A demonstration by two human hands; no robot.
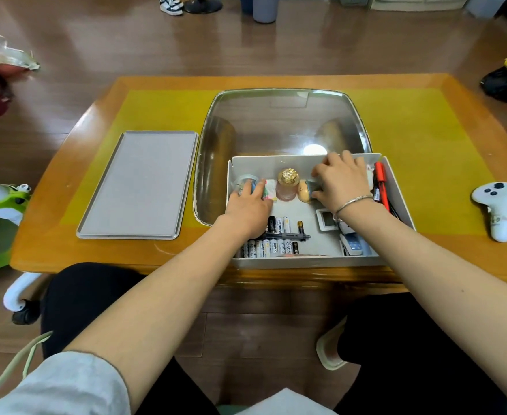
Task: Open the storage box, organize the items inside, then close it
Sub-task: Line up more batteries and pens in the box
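Note:
The white storage box (303,262) stands open at the table's near edge, and its grey lid (138,184) lies flat to the left. My left hand (247,205) reaches into the far left corner, fingers around a small blue item beside a tape roll (241,180). My right hand (343,182) grips a small grey object by the far wall, next to a tan figurine (303,191). Between the hands stands a pink bottle with a gold cap (288,185). A row of batteries (271,247) and a dark pen (288,236) lie at the front. Red markers (381,187) line the right wall.
The box sits on a wooden table (456,253) with a yellow mat and an oval glass inset (282,121) behind the box. A white game controller (499,208) lies at the right. Small white devices (327,220) and a blue pack (354,245) fill the box's right side.

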